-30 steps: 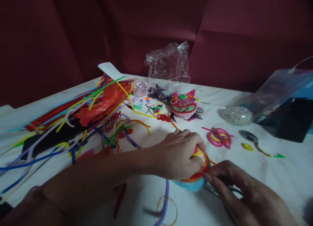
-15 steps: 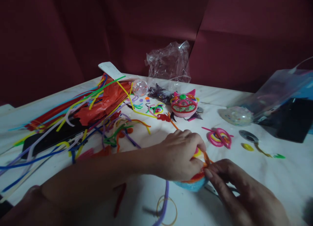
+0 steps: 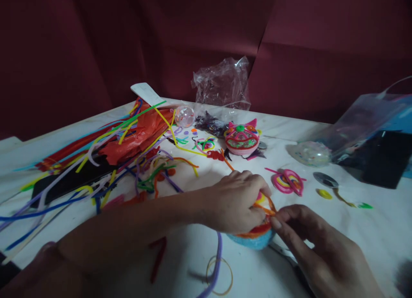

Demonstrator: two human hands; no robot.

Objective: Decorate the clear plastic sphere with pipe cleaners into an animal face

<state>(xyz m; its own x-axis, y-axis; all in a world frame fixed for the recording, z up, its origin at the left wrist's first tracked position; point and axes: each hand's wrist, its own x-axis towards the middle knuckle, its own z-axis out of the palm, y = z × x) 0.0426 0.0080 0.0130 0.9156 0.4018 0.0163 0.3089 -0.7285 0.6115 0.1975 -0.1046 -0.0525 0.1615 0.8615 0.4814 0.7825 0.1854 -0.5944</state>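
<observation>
Here, low over the bench (image 3: 180,259), the left grip (image 3: 234,203) is clasped from above over the blue-and-orange ball (image 3: 252,240), while the right grip (image 3: 325,242) pinches the orange strip (image 3: 269,211) at its edge. Looks light, that ball, fuzzy and soft outside, likely firmer beneath; the strip should bend easily and could pull loose. Best hold? Cup the blue underside, and nip the strip near its end.
</observation>
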